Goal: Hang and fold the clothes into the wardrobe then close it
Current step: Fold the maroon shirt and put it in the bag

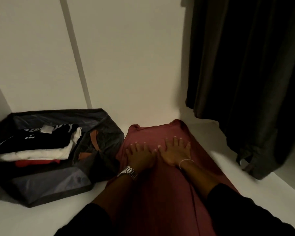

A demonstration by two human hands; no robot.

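A dark red garment (152, 132) lies spread lengthwise on the white wardrobe shelf (41, 217), reaching from the back wall toward me. My left hand (140, 155), with a metal watch on the wrist, lies flat on the cloth with its fingers spread. My right hand (175, 152), with a thin bracelet on the wrist, presses flat right beside it, fingers straight. The two hands almost touch at the thumbs. Neither hand grips the fabric.
A dark fabric storage box (58, 191) stands at the left with a stack of folded clothes (34, 147) in black, white and red. Dark hanging garments (249, 82) fill the right side. The white back wall (126, 65) is close behind.
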